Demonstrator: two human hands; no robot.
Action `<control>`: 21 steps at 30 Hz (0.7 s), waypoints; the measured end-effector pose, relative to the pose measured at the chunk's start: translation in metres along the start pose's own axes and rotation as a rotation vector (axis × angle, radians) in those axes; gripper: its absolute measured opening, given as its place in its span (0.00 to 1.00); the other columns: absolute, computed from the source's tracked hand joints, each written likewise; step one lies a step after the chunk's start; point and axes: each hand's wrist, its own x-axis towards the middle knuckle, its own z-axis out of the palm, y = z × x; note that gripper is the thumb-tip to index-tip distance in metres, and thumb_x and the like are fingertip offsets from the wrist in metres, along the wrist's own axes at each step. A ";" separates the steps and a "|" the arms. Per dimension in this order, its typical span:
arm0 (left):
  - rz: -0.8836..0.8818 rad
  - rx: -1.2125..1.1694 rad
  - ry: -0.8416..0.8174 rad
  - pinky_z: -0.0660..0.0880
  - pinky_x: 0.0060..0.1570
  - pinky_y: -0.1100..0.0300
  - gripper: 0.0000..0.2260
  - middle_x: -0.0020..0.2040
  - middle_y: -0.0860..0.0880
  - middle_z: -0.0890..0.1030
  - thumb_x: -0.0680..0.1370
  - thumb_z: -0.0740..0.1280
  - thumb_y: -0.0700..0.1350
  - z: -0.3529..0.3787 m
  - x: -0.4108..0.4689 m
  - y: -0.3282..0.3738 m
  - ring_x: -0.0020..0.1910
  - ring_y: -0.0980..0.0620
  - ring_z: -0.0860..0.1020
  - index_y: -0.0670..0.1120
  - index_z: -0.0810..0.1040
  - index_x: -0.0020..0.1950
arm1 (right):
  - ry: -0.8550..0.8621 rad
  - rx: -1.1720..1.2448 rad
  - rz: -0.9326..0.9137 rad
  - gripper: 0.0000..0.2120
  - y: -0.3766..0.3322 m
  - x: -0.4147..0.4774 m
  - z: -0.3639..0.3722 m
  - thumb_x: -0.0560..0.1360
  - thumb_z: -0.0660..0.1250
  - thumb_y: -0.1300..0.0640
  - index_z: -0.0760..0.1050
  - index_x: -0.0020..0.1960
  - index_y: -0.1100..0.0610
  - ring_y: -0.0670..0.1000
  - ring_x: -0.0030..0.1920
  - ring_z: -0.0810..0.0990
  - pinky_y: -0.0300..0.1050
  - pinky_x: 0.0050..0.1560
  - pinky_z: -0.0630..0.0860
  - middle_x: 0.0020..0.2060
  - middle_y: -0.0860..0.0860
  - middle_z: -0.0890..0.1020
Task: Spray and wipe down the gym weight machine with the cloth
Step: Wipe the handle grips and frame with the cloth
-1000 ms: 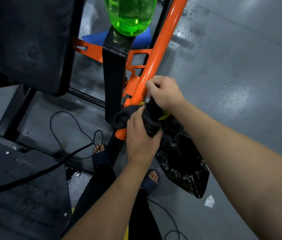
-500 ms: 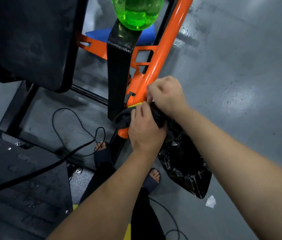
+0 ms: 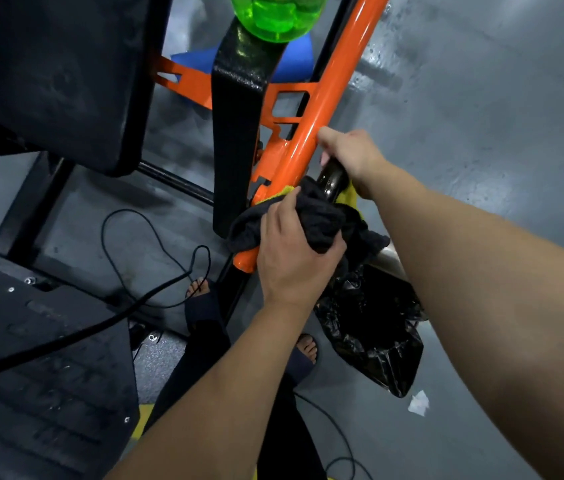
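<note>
The weight machine has an orange frame tube (image 3: 329,98) running down from the top to a black handle (image 3: 331,178). My right hand (image 3: 353,157) grips the upper end of that handle. My left hand (image 3: 291,258) holds a dark cloth (image 3: 318,216) with a yellow edge, bunched round the lower end of the orange tube and the handle's base. A green spray bottle (image 3: 273,15) stands on a black machine part (image 3: 239,109) at the top; only its bottom shows.
A black seat pad (image 3: 62,74) hangs at upper left. A black footplate (image 3: 31,375) fills the lower left, with a black cable (image 3: 156,258) looping over the grey floor. A black plastic bag (image 3: 374,330) hangs under the handle. My sandalled feet (image 3: 201,299) stand below.
My right hand has slid up the handle, baring its shiny black surface. My left hand has kept the cloth at the handle's base, shifting slightly.
</note>
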 end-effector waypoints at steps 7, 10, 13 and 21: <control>0.026 0.277 -0.155 0.75 0.58 0.46 0.34 0.66 0.45 0.73 0.71 0.76 0.57 -0.010 0.024 0.021 0.67 0.43 0.70 0.43 0.67 0.70 | 0.115 -0.219 -0.230 0.20 0.003 -0.014 0.005 0.74 0.58 0.47 0.80 0.29 0.53 0.51 0.42 0.82 0.49 0.55 0.75 0.34 0.49 0.85; 0.048 0.219 -0.149 0.76 0.56 0.45 0.32 0.60 0.45 0.75 0.67 0.78 0.56 -0.009 0.027 0.013 0.62 0.42 0.73 0.43 0.71 0.64 | 0.033 -0.330 -0.534 0.22 0.016 -0.039 0.014 0.73 0.55 0.48 0.73 0.31 0.63 0.55 0.36 0.78 0.51 0.46 0.74 0.29 0.56 0.80; 0.043 0.067 -0.047 0.72 0.64 0.49 0.32 0.59 0.45 0.77 0.66 0.78 0.53 -0.003 0.015 0.000 0.62 0.43 0.73 0.42 0.73 0.65 | 0.080 -0.260 -0.522 0.24 0.017 -0.038 0.018 0.70 0.55 0.45 0.70 0.28 0.64 0.51 0.30 0.72 0.43 0.40 0.70 0.24 0.55 0.72; -0.022 0.019 0.024 0.74 0.60 0.57 0.31 0.60 0.46 0.77 0.71 0.75 0.52 -0.002 -0.011 -0.015 0.62 0.49 0.73 0.43 0.71 0.70 | 0.034 -0.030 -0.071 0.20 0.007 0.005 -0.004 0.76 0.66 0.50 0.78 0.27 0.56 0.46 0.26 0.77 0.38 0.36 0.73 0.24 0.50 0.80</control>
